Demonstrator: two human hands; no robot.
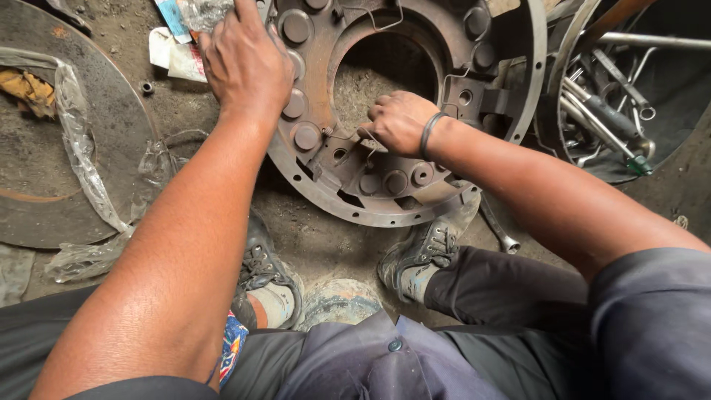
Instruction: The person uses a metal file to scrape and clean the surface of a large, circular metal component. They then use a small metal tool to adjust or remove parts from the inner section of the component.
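A large rusty round clutch cover [404, 204] with a big central hole lies tilted on the dirt floor in front of me. My left hand [244, 63] rests flat on its upper left rim, fingers spread over the raised round bosses. My right hand [400, 120], a dark band on its wrist, is curled at the lower edge of the central hole, pinching a thin wire spring clip [370, 141] on the cover. What the fingertips grip beneath is hidden.
A round metal disc [44, 215] with crumpled clear plastic wrap [81, 163] lies at left. A pan of spanners and screwdrivers [607, 118] sits at right. A spanner [498, 233] lies by my right shoe [422, 255]. Paper scraps [174, 52] lie at the top left.
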